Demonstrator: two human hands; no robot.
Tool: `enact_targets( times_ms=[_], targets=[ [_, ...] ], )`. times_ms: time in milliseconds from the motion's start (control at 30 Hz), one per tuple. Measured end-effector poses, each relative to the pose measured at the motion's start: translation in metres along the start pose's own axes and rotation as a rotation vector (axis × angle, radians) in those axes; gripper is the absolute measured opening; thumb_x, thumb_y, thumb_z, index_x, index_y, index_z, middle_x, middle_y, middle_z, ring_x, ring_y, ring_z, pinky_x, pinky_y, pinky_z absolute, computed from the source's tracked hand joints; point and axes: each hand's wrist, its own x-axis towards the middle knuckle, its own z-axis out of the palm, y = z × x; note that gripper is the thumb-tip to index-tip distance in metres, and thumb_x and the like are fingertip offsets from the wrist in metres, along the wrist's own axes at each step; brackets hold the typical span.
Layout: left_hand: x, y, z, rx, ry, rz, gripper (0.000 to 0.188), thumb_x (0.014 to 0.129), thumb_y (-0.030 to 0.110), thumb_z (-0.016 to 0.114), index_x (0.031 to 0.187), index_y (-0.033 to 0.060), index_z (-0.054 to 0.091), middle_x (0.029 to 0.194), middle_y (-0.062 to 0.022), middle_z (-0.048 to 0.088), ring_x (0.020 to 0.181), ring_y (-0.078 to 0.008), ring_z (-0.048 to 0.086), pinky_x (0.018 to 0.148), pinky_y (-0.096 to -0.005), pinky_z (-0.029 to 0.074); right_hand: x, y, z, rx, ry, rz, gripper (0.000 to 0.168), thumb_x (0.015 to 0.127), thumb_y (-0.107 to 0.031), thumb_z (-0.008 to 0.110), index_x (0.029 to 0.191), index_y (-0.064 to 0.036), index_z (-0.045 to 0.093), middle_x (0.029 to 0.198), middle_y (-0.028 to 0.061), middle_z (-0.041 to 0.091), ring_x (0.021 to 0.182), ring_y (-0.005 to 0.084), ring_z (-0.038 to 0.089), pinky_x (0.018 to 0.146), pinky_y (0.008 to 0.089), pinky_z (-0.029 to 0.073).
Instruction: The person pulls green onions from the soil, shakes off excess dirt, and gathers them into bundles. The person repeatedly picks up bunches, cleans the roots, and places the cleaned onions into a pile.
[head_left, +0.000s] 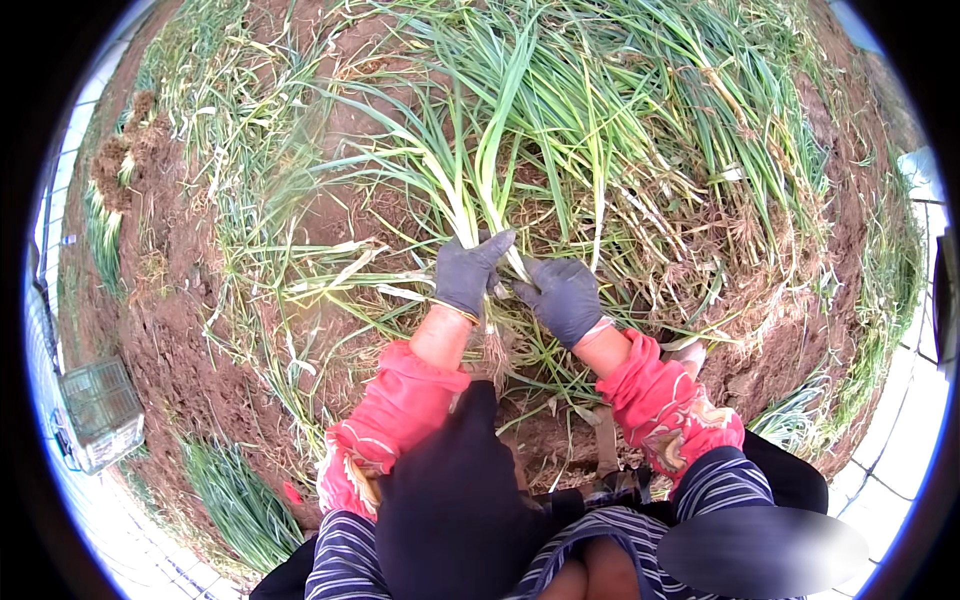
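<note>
My left hand (466, 274), in a dark glove, is closed around the white lower stalks of several green onions (457, 199). Their green leaves fan out away from me, and thin roots (493, 349) hang below the hand. My right hand (561, 295), gloved too, is just to the right, with thumb and fingers pinched at the pale base of a green onion stalk (516, 262). Loose yellowed leaves (352, 277) lie to the left of my left hand. Red sleeve covers are on both forearms.
A large heap of green onions (637, 97) lies ahead and to the right. Bundles with brown roots (112, 169) lie far left, and another pile of green onions (236, 499) lower left. A plastic crate (101, 397) stands at the left edge. Leaf scraps cover the brown soil.
</note>
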Motion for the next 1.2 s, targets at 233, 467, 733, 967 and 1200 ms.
enact_targets(
  times_ms=[233,467,733,967,1200],
  targets=[
    [0.007,0.008,-0.008,0.162,-0.01,-0.061,0.029,0.07,0.02,0.083,0.077,0.0015,0.061,0.058,-0.001,0.056,0.043,-0.0076,0.045,0.038,-0.0222,0.033,-0.008,-0.01,-0.009,-0.201,-0.011,-0.032,0.027,0.08,-0.032,0.064,0.092,-0.008,0.061,0.063,0.0088,0.057,0.06,0.0291,0.057,0.058,0.0413,0.043],
    [0.011,-0.01,-0.004,0.055,-0.096,-0.137,0.023,0.073,0.019,0.079,0.079,0.0014,0.064,0.056,-0.0022,0.056,0.042,-0.0105,0.047,0.041,-0.0232,0.035,-0.023,-0.003,0.002,-0.053,0.037,-0.035,0.036,0.082,-0.036,0.064,0.109,-0.013,0.063,0.066,0.009,0.052,0.064,0.0272,0.05,0.061,0.0403,0.04],
    [0.008,-0.012,-0.009,-0.072,-0.243,-0.259,0.019,0.074,0.015,0.074,0.085,0.0029,0.066,0.068,-0.0029,0.061,0.053,-0.0111,0.053,0.049,-0.0231,0.042,-0.024,0.013,0.016,0.651,-0.159,0.305,0.035,0.087,-0.036,0.061,0.106,-0.007,0.062,0.076,0.0124,0.063,0.07,0.0277,0.061,0.068,0.0392,0.047],
    [0.006,-0.007,-0.01,-0.148,-0.374,-0.253,0.023,0.075,0.006,0.07,0.097,0.001,0.063,0.075,-0.0022,0.061,0.06,-0.0109,0.055,0.055,-0.0224,0.046,0.024,0.022,0.028,2.086,-0.204,0.781,0.034,0.092,-0.026,0.057,0.112,0.002,0.056,0.101,0.0118,0.061,0.088,0.0241,0.06,0.078,0.038,0.051],
    [0.019,-0.012,-0.032,-0.157,-0.266,-0.189,0.022,0.083,0.018,0.068,0.098,0.0018,0.065,0.075,-0.0003,0.062,0.057,-0.0071,0.052,0.049,-0.0189,0.041,0.012,-0.005,0.027,2.229,0.131,0.805,0.029,0.096,-0.013,0.045,0.118,0.006,0.049,0.111,0.0188,0.057,0.104,0.0301,0.058,0.095,0.0409,0.047]
  ],
)
